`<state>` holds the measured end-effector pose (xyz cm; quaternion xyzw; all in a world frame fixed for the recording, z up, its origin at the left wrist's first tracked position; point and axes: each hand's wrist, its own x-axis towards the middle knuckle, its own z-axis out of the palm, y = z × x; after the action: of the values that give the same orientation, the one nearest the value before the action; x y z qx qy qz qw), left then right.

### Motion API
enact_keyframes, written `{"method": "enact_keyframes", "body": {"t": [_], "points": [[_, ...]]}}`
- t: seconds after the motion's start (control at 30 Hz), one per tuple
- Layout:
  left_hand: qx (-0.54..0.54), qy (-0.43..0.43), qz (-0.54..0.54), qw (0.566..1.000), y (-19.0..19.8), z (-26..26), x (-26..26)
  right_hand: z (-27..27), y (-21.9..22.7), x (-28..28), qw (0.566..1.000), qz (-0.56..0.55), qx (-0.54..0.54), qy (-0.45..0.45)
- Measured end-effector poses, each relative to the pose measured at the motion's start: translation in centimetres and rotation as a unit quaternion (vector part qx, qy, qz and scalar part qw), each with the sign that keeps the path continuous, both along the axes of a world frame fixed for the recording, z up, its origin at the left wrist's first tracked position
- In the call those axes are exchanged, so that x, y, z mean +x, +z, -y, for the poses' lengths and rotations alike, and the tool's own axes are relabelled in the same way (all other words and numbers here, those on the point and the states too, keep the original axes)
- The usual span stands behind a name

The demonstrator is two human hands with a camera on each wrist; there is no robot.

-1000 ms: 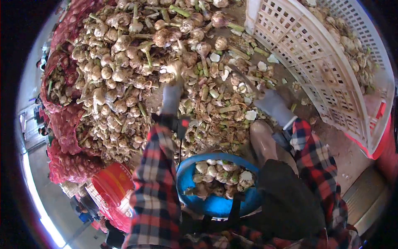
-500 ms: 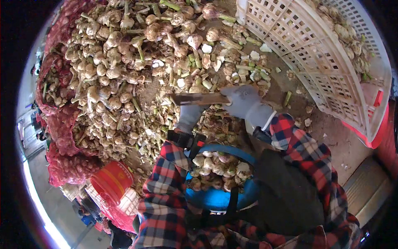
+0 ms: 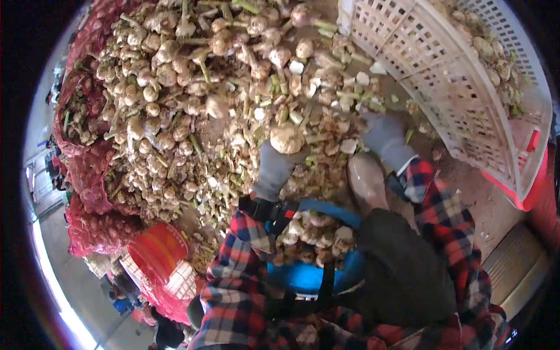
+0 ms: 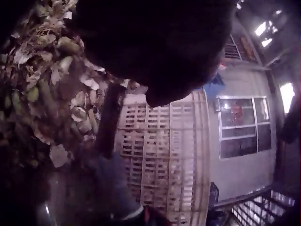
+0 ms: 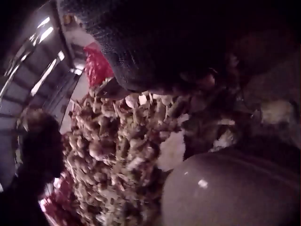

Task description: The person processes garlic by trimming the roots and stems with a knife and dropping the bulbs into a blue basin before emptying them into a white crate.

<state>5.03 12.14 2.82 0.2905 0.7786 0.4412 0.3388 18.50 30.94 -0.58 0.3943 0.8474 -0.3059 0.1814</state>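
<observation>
Left hand (image 3: 274,166), gloved, grips a garlic bulb (image 3: 287,139), fingers curled round it from below, cut side up, just above the blue basin (image 3: 303,286). Judging by that spot, the bulb is held clear of the pile so it can drop straight in. Right hand (image 3: 382,135), also gloved, sits lower to the right of the basin, down in the trimmings (image 3: 315,157); it likely grips a knife, since the left wrist view shows a dark handle (image 4: 109,120) above that glove, but the blade is hidden, so I cannot tell how its fingers close.

Basin sits between the knees, holds trimmed bulbs, roughly half full. Garlic pile (image 3: 169,87) with stems on lies beyond the basin, on the floor. White crate (image 3: 461,99), far right of the basin, holds more bulbs along its far wall. Red mesh sacks (image 3: 87,175) line the pile's left edge, stuffed with garlic. Red bucket (image 3: 157,254) stands left of the basin, contents unseen.
</observation>
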Motion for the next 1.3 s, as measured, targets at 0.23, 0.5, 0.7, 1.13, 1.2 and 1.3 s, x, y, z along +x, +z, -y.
{"method": "enact_keyframes", "body": {"t": [0.23,0.5,0.7,1.13,1.2,1.3], "points": [[0.010,-0.148,-0.218,0.965,-4.7,1.0,-0.5,4.2,4.4,-3.3,0.969,-0.133,0.009,0.210],[-0.016,-0.081,0.061,0.995,2.7,-1.0,0.9,0.1,-0.5,-0.8,0.995,0.033,-0.035,0.090],[0.029,-0.083,-0.065,0.994,0.0,-2.7,1.8,1.3,-1.4,-0.8,0.940,-0.171,-0.272,-0.112],[0.045,-0.047,0.055,0.996,-2.2,-1.2,3.4,1.8,3.0,-3.5,0.938,-0.170,-0.303,-0.005],[0.057,0.068,0.224,0.971,-2.2,-1.3,2.3,0.6,3.2,-3.9,0.965,-0.129,-0.219,0.064],[0.069,0.032,0.167,0.983,-2.7,-0.5,0.9,-0.1,1.7,-3.6,0.979,-0.096,-0.114,0.139]]}}
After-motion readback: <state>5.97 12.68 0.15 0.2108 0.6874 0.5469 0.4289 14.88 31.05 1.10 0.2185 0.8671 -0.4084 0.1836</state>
